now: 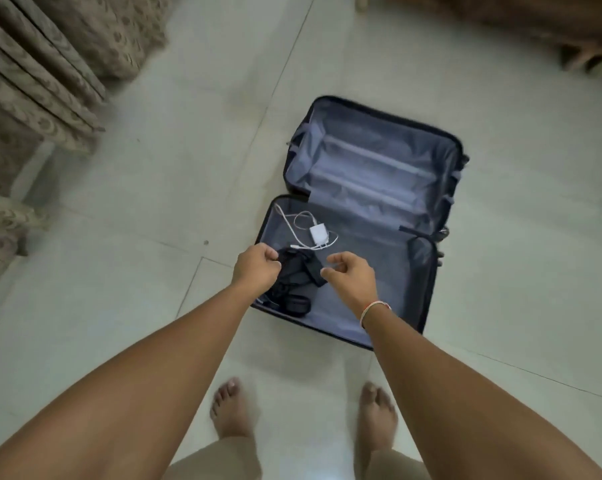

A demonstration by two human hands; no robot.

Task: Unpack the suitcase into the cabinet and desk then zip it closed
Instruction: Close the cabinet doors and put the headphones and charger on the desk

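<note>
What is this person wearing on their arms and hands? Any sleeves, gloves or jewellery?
Both arms are bare as far up as the picture shows: no sleeves, no gloves. The left hand has nothing on it or on its wrist. By the right hand, the wrist carries a thin band of red and pale threads. No rings show on the fingers. Feet are bare too; beige shorts show at the bottom edge.

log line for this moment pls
suitcase: open on floor | left in it: white charger, black bundle | left hand: curled at bundle, grip unclear | right hand: loosely curled, holds nothing

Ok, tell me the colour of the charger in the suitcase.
White, cable included; the head view shows the charger clearly.
</note>
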